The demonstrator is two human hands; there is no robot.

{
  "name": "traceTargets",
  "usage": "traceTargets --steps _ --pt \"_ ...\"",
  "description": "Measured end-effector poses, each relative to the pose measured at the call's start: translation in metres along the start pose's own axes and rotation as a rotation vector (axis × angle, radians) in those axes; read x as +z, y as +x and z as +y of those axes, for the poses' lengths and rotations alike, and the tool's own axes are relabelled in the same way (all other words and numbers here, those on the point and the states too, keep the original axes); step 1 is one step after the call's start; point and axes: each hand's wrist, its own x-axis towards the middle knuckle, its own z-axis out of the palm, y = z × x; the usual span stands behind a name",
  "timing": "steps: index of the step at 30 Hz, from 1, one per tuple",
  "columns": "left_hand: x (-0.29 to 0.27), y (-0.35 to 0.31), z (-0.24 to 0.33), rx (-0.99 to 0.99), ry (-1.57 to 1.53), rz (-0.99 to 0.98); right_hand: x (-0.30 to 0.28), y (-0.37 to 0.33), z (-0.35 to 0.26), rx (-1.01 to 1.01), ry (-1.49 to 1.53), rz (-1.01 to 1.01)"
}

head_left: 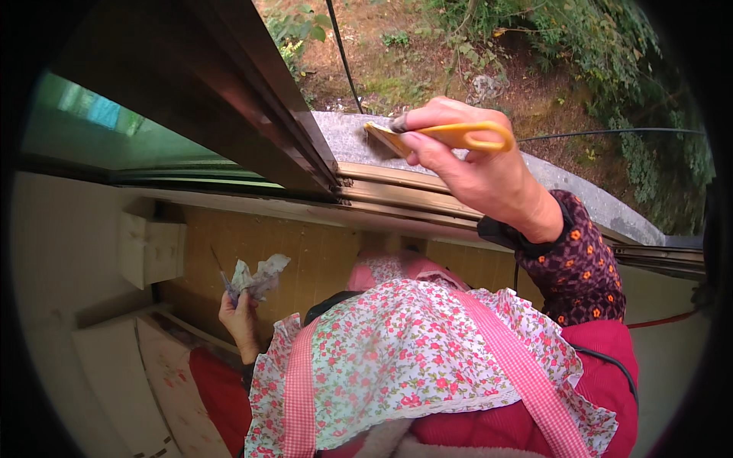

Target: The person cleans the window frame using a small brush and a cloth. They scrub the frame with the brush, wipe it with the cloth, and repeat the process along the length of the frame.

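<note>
My right hand (492, 175) reaches out over the window sill, its fingers closed round the handle of a yellow brush (462, 136) that has a hole at its end. The brush's head tilts down to the left, over or against the grey outer ledge (343, 137); whether its bristles touch is hard to tell. Low at the left, my left hand (241, 314) grips a crumpled whitish cloth or tissue (262, 278). From the same hand sticks up a thin pointed tool (218, 262), whose kind I cannot make out.
Metal sliding-window tracks (412, 179) run below my right hand. A dark window frame (252, 91) with glass stands to the left. Outside are a dark cable (345, 57), earth and bushes (588, 53). A white box-like unit (153, 248) stands on the wooden floor (321, 256).
</note>
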Motion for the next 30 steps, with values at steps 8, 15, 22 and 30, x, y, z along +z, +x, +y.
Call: traceTargets --steps 8,15,22,30 --pt "0.006 -0.003 0.007 0.063 0.056 -0.015 0.055 0.001 0.048 0.27 0.231 -0.184" --pt "0.006 -0.001 0.001 0.0 -0.036 -0.005 -0.001 0.013 0.017 -0.594 -0.576 -0.17" --pt "0.007 -0.003 0.0 -0.021 -0.038 -0.018 0.018 -0.007 0.026 0.212 0.139 -0.297" --pt "0.007 -0.003 0.002 -0.025 -0.044 0.011 0.014 -0.003 0.013 -0.686 -0.598 -0.189"
